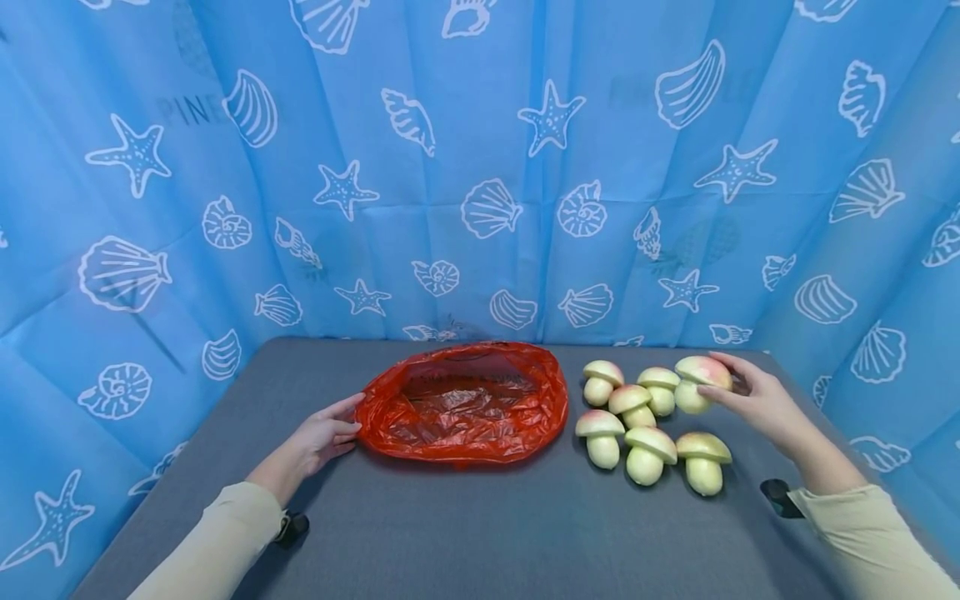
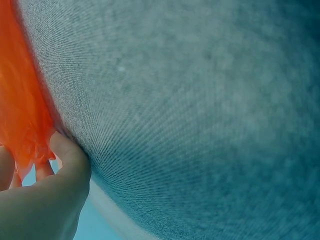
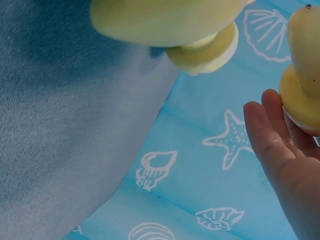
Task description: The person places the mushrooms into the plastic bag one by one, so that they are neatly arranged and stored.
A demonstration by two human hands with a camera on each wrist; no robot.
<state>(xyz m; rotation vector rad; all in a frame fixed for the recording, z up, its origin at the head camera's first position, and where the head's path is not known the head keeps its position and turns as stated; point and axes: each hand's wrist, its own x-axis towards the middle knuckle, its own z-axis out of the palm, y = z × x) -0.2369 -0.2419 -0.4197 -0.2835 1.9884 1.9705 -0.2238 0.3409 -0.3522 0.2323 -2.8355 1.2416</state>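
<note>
A red plastic bag [image 1: 457,417] lies with its wide mouth open on the grey table. My left hand [image 1: 322,437] pinches the bag's left edge; in the left wrist view its thumb and fingers [image 2: 70,155] are at the crinkled plastic [image 2: 22,115]. To the right of the bag is a group of pale yellow-green model mushrooms with pinkish caps. My right hand [image 1: 765,404] grips the back-right mushroom [image 1: 702,383] by its cap, thumb in front. In the right wrist view that mushroom [image 3: 302,75] is at the right edge, beside the fingers [image 3: 265,125].
Several other mushrooms stand close together, among them one at the front right [image 1: 703,462] and one at the back left [image 1: 602,382]. A blue curtain [image 1: 480,167] with white shells and starfish hangs behind and beside the grey table [image 1: 480,533].
</note>
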